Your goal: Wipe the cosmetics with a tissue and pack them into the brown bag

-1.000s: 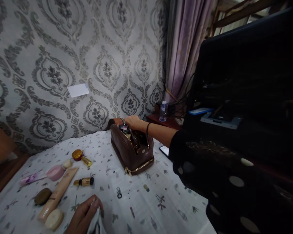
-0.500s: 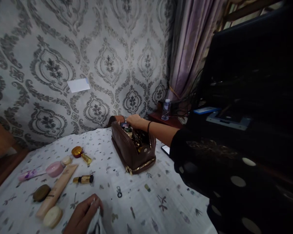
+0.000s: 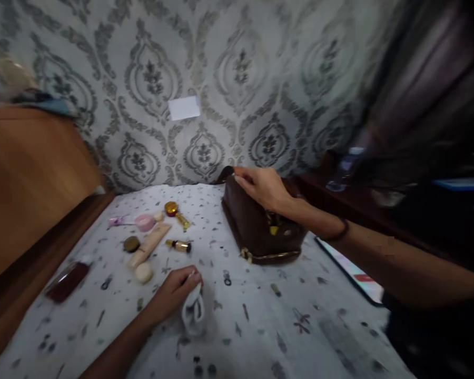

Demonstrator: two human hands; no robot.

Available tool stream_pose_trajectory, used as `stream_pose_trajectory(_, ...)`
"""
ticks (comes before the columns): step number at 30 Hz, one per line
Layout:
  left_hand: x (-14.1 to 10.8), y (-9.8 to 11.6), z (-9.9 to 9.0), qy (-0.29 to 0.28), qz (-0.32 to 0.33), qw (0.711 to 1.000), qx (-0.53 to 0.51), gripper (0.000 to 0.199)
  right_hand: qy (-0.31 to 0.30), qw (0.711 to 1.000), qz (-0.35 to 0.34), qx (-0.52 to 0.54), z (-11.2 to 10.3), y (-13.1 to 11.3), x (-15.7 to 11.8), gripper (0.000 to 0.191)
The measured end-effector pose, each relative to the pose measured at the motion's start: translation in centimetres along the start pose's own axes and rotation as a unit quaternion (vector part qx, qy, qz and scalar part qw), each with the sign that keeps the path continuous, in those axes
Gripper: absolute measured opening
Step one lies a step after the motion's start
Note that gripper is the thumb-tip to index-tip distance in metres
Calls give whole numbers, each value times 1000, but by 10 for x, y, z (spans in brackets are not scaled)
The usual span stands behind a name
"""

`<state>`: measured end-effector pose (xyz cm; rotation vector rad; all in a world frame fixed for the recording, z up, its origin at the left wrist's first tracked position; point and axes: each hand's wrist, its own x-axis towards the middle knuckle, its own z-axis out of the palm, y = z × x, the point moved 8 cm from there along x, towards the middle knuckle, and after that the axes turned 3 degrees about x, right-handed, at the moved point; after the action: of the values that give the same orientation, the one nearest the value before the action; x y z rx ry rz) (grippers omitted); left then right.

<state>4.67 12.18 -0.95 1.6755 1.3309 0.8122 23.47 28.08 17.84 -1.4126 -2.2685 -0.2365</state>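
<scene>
My left hand (image 3: 181, 287) is closed on a bunched white-and-grey cloth (image 3: 193, 311), low over the bed sheet. At the top of a brown leather cosmetic bag (image 3: 247, 221), my right hand (image 3: 265, 187) has its fingers curled together near the far rim; what they pinch, if anything, is hidden. The bag stands with its top unzipped, and the hand and wrist cover most of its contents. Left of it lie a small gold-and-black bottle (image 3: 178, 246), a beige tube (image 3: 150, 245), a pink jar (image 3: 144, 222) and a round cream-coloured piece (image 3: 144, 272).
A gold jar (image 3: 171, 209), a small gold vial (image 3: 183, 221) and a dark red bottle (image 3: 69, 279) lie on the patterned sheet (image 3: 237, 326). A phone or tablet (image 3: 351, 271) rests beneath my right forearm. Behind are a water bottle (image 3: 344, 169) and the wallpapered wall.
My view has swung left, so the bag and cosmetics appear further right and the dark red bottle shows. My right hand has risen slightly over the bag; the left still grips the cloth.
</scene>
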Motion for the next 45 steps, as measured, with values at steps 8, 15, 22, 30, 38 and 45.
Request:
stream_pose_trajectory(8, 0, -1, -26, 110, 40, 993, -14, 42, -168, 951, -141, 218, 91, -100, -83, 31)
stream_pose_trajectory(15, -7, 11, -37, 156, 67, 985, 29, 27, -161, 933, -64, 316, 159, -118, -86, 19)
stream_pose_trajectory(22, -12, 19, -43, 197, 99, 972, 81, 30, -130, 932, -44, 336, 181, -132, -85, 23)
stream_pose_trajectory(30, 3, 12, -211, 424, 11, 883, 202, 36, -137, 923, -55, 355, 176, -131, -95, 27)
stream_pose_trajectory(38, 34, -53, -295, 380, -175, 816, 400, 31, -139, 917, -61, 368, 175, -133, -96, 26)
stream_pose_trajectory(45, 51, -96, -278, 202, -177, 829, 490, 38, -143, 919, -49, 364, 175, -131, -97, 24)
